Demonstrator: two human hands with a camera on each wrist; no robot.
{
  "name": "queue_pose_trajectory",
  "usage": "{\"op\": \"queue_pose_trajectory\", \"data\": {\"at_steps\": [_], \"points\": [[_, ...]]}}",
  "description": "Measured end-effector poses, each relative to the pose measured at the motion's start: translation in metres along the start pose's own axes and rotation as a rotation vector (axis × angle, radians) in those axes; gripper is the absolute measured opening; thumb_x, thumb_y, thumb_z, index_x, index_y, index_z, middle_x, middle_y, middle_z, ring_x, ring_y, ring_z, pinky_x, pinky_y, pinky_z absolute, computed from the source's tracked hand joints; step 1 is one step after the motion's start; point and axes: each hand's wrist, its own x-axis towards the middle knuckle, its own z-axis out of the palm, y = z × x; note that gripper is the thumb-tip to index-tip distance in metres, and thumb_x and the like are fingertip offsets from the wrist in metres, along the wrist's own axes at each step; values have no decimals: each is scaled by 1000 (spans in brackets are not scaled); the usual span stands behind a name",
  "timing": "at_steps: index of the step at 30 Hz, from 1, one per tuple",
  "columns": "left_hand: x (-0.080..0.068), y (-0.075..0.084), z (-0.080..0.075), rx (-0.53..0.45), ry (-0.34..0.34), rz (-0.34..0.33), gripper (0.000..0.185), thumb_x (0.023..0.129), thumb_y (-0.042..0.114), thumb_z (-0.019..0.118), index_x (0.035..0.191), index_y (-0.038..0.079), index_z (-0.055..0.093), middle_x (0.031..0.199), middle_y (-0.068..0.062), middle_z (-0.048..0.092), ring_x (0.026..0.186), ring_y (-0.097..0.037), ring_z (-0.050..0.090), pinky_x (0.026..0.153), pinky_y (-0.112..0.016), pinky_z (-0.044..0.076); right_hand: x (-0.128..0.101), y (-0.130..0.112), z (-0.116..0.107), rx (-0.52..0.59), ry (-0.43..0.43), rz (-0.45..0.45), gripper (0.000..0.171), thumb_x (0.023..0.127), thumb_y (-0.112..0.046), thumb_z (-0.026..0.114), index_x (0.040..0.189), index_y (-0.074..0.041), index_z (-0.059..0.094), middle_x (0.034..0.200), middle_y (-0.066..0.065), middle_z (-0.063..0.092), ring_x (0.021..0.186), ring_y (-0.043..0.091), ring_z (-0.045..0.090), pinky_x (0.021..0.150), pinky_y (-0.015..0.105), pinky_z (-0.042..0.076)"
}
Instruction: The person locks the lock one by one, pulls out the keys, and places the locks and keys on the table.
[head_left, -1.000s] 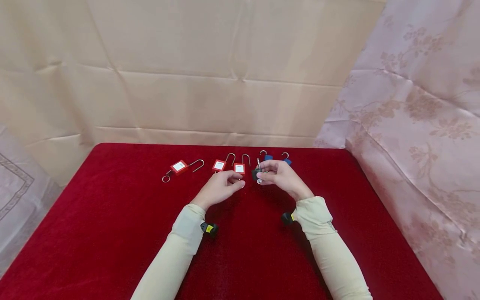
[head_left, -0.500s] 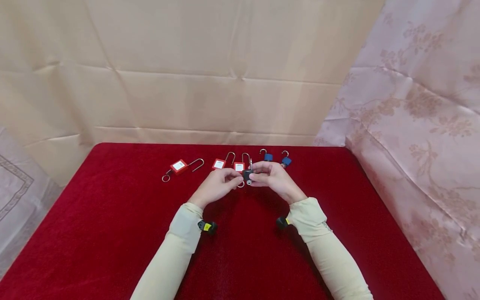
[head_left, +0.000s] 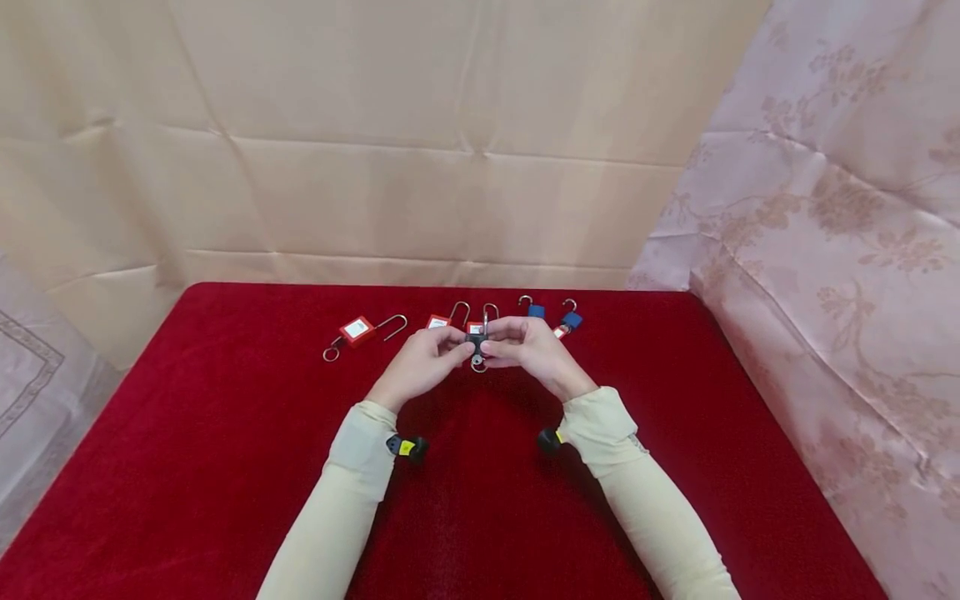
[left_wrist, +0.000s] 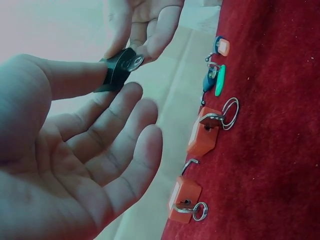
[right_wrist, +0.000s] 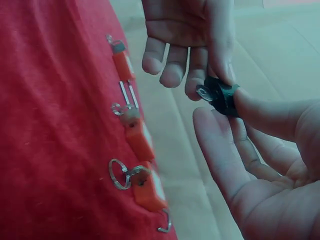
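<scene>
A small black padlock [head_left: 477, 341] with a key and ring in its keyhole is held up above the red table [head_left: 187, 467], between both hands. My left hand [head_left: 424, 360] pinches it with thumb and forefinger, its other fingers loosely spread. My right hand [head_left: 536, 350] grips it from the other side. In the left wrist view the black padlock [left_wrist: 117, 71] sits at my left thumb tip, with the right hand's fingers on it from above. The right wrist view shows the black padlock [right_wrist: 223, 95] under my right thumb.
Three red padlocks [head_left: 357, 330] [head_left: 437, 322] [head_left: 475, 327] with open shackles lie in a row at the table's far edge. Two blue padlocks [head_left: 536, 311] [head_left: 572, 319] lie to their right. Beige cloth hangs behind and flowered pink cloth on the right.
My right hand carried the black padlock leftwards to meet my left hand. The left hand's fingers have closed on it. Both arms have drifted slightly left.
</scene>
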Motion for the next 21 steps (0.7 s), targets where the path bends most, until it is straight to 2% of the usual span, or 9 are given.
{"op": "queue_pose_trajectory", "data": {"at_steps": [3,5,10,14,21], "points": [[0,1,-3,25,38,-4,28,101,25,64,116,2,69,96,-13,72,89,-28,68,75,-33,51,6,-5,1,-43,-4,-9,31,95,4,67,124,14,60,106,16,73,89,23,74,84,43,59],[1,2,-3,21,49,-14,28,101,24,63,117,2,69,97,-14,72,89,-26,68,76,-33,50,9,-8,0,-86,8,-21,30,96,0,67,124,12,62,106,18,72,90,31,74,82,43,59],[0,1,-3,-30,39,-54,27,102,21,63,119,0,66,102,-19,71,93,-32,68,77,-33,51,10,-16,-3,-188,99,-40,31,99,-13,67,125,5,64,108,22,70,97,46,69,77,41,61],[-1,0,-3,-36,28,-64,27,101,21,63,118,1,67,102,-19,71,92,-32,68,76,-33,51,9,-18,-4,-231,130,-28,34,100,-18,67,126,3,64,111,24,69,99,47,68,77,40,61],[-3,1,-7,-13,6,-73,27,101,23,63,119,3,67,99,-19,71,92,-33,68,76,-34,49,14,-17,0,-270,91,-41,36,99,-20,68,128,1,65,112,22,70,100,45,68,77,39,61]]}}
